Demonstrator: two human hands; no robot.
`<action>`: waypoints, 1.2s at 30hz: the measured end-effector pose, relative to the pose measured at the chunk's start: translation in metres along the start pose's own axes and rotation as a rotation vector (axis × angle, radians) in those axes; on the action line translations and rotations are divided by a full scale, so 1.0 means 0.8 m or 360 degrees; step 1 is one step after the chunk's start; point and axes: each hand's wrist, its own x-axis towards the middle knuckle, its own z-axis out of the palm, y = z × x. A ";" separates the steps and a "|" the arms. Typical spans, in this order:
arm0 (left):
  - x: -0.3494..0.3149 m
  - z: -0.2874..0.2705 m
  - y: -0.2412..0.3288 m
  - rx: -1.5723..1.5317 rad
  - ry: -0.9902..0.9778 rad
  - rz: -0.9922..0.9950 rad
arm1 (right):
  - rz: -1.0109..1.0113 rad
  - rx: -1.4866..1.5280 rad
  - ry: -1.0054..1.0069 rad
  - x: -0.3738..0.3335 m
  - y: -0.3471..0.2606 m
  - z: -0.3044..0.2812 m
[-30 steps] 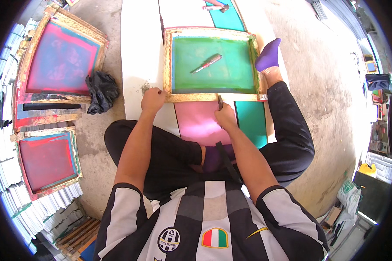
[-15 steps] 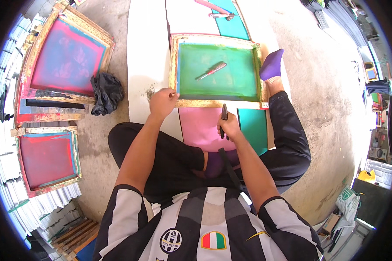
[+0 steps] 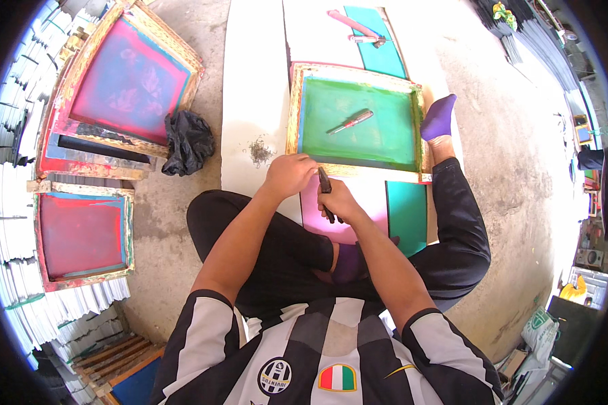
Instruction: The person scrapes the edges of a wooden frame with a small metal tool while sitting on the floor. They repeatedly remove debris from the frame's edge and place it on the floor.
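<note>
Head view: wide fisheye, facing downward.
Looks from above the wearer's shirt (image 3: 338, 331), down and forward at close range; frame (image 3: 358, 152) at upper centre.

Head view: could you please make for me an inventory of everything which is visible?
Green-mesh printing screen: one, wooden rim, centre
Screwdriver: one, red and silver, on the mesh
Pliers: one, dark, in the right hand
Hammer: one, pink handle, beyond the screen
Panels: several, white, pink and teal, around and under the screen
Other printing screens: at least two, pink-blue and red, left
Plastic bag: one, black, left
Stacked sheets: many, white, far left
Sack: one, white, lower right
Socks: two, purple, on the feet
Left hand: one, bare, at the screen's near-left corner
Right hand: one, fingers around the pliers

Small edge items are unclear.
</note>
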 end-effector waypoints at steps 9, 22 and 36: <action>-0.002 0.010 -0.045 0.0147 0.0085 -0.0687 | 0.0201 0.0117 0.0059 -0.014 0.013 -0.032; -0.002 -0.019 -0.090 0.0275 -0.0195 -0.1633 | 0.0400 -0.0239 0.0308 0.000 0.080 -0.130; -0.002 -0.008 -0.097 0.0330 -0.0183 -0.1648 | 0.0508 -0.0268 0.0364 0.005 0.067 -0.133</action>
